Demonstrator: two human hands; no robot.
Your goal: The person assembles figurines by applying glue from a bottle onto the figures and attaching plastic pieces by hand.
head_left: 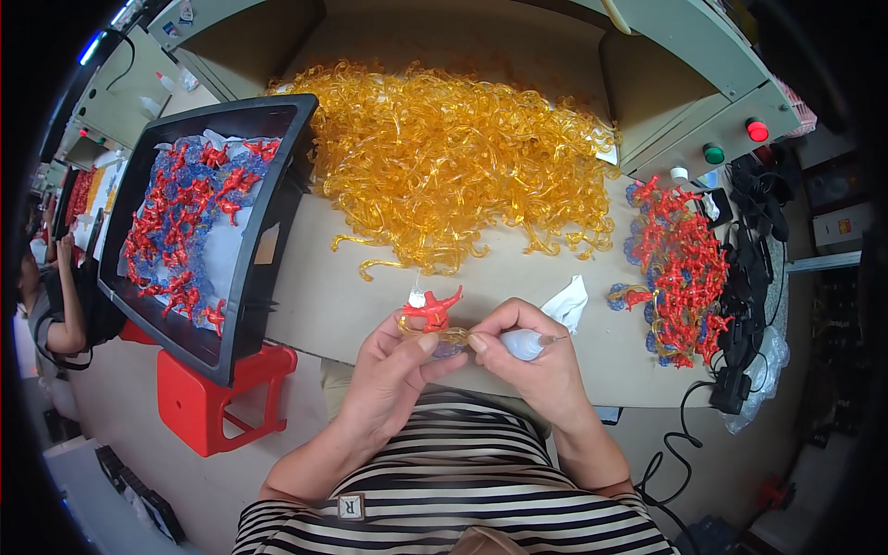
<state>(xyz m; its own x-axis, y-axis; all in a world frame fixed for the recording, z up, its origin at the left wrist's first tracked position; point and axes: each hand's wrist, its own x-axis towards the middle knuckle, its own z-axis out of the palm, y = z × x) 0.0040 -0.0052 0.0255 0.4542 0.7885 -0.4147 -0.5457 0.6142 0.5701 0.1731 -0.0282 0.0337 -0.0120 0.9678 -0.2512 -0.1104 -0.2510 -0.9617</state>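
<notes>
My left hand (pixel 390 363) is closed on a small red figurine (pixel 434 311) with a translucent blue base, held just over the table's front edge. A clear yellow curved piece (pixel 456 335) lies around the figurine's lower part. My right hand (pixel 546 375) pinches that yellow piece between thumb and forefinger. Tucked in the same hand is a small whitish squeeze bottle (pixel 524 344), its thin needle tip pointing right. A large heap of similar clear yellow curved pieces (pixel 462 157) spreads across the table beyond my hands.
On the left, a black tray (pixel 242 277) holds several red figurines on blue bases, above a red stool (pixel 190 398). More figurines with yellow pieces (pixel 680 268) crowd the table's right side, beside black cables (pixel 740 324). White tissue (pixel 566 303) lies nearby. Another person (pixel 65 305) sits far left.
</notes>
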